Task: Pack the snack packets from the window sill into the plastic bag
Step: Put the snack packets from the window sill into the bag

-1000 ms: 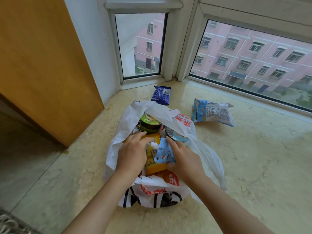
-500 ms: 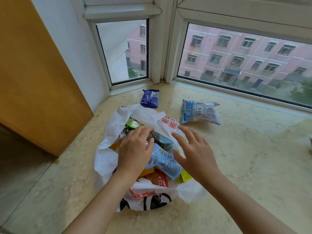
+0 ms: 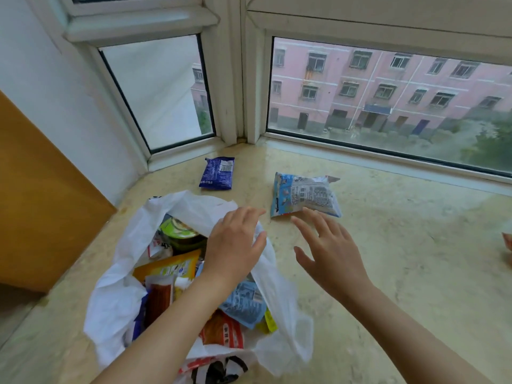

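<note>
— How many snack packets lie loose on the window sill (image 3: 388,259)?
— Two; one dark blue packet (image 3: 217,173); one light blue packet (image 3: 303,196).
— And plastic bags?
— One white plastic bag (image 3: 116,297); several packets sit inside it, overlapping, so no exact count; one green-lidded tub (image 3: 177,231) too.
— Hands?
— Two; one left hand (image 3: 235,245); one right hand (image 3: 331,253).

The window sill (image 3: 388,273) under my hands is smooth, shiny stone with pale yellow swirls. The bag (image 3: 119,295) is thin white plastic, soft and crinkly. The blue packet (image 3: 217,173) and the light blue packet (image 3: 304,196) are shiny plastic wrap. The board (image 3: 41,203) beside me looks like smooth, matt wood. The window frame (image 3: 235,79) is white plastic.
</note>
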A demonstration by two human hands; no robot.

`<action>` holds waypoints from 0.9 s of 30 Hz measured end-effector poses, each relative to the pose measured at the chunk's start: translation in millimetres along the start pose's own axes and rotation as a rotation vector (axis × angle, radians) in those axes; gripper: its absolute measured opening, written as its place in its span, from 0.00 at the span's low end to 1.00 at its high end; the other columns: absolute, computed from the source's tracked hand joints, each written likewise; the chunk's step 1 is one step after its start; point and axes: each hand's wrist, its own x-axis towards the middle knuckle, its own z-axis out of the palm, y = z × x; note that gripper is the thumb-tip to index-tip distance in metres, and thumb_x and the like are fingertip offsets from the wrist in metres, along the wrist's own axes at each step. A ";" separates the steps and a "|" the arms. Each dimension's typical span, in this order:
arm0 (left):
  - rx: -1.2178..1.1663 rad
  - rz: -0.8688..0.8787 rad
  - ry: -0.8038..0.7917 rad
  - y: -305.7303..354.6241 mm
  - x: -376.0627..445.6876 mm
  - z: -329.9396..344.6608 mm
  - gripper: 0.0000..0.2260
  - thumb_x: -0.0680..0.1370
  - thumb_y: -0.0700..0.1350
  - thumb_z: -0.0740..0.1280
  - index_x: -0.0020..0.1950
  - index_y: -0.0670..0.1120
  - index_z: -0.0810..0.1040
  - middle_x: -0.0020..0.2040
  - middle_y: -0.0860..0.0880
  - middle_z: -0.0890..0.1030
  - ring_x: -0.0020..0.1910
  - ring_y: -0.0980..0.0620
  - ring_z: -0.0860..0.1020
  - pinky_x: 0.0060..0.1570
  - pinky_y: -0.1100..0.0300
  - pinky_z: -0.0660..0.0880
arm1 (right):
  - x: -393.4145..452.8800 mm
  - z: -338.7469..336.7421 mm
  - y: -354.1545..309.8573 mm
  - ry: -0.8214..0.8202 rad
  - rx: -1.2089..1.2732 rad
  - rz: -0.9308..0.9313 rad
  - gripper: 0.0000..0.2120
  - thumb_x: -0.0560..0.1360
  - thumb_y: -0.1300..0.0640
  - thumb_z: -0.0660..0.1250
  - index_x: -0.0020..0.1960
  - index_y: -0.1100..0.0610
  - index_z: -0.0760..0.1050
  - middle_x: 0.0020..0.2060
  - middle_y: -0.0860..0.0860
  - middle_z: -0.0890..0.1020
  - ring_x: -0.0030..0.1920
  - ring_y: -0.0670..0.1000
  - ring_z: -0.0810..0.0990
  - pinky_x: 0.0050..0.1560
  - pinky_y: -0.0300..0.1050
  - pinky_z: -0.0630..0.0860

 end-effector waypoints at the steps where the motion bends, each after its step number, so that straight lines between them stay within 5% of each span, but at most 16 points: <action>1: 0.013 0.000 -0.024 1.9 5.9 3.8 0.18 0.79 0.51 0.63 0.69 0.52 0.70 0.63 0.53 0.75 0.61 0.51 0.72 0.57 0.56 0.70 | 5.0 2.9 7.6 -0.014 0.002 -0.002 0.29 0.66 0.52 0.76 0.66 0.55 0.74 0.64 0.56 0.76 0.63 0.59 0.75 0.59 0.57 0.75; 15: 0.052 -0.082 -0.090 -24.1 89.5 47.7 0.26 0.81 0.56 0.58 0.77 0.52 0.56 0.75 0.53 0.61 0.72 0.53 0.61 0.66 0.57 0.65 | 96.3 64.9 59.0 -0.235 -0.253 -0.017 0.44 0.57 0.55 0.79 0.71 0.51 0.68 0.70 0.58 0.69 0.70 0.63 0.67 0.65 0.70 0.63; 20: 0.102 -0.103 -0.154 -38.9 120.7 62.7 0.28 0.80 0.57 0.58 0.78 0.52 0.53 0.76 0.52 0.59 0.74 0.52 0.59 0.68 0.55 0.64 | 126.0 79.7 75.1 -0.366 -0.280 0.011 0.38 0.77 0.50 0.63 0.77 0.45 0.43 0.77 0.55 0.45 0.76 0.61 0.42 0.69 0.70 0.43; 24: 0.122 -0.142 -0.190 -51.1 140.5 74.4 0.29 0.80 0.58 0.59 0.77 0.51 0.53 0.77 0.51 0.58 0.74 0.50 0.58 0.68 0.53 0.65 | 141.4 83.0 83.9 -0.386 -0.239 0.047 0.37 0.77 0.44 0.62 0.77 0.43 0.42 0.77 0.56 0.49 0.74 0.59 0.54 0.68 0.63 0.57; 27: 0.164 -0.200 -0.259 -64.6 158.5 83.9 0.32 0.79 0.59 0.59 0.78 0.51 0.49 0.79 0.48 0.52 0.77 0.47 0.51 0.70 0.47 0.63 | 147.6 85.5 82.1 -0.319 -0.245 0.049 0.36 0.74 0.40 0.65 0.76 0.42 0.51 0.74 0.56 0.61 0.66 0.58 0.69 0.59 0.58 0.65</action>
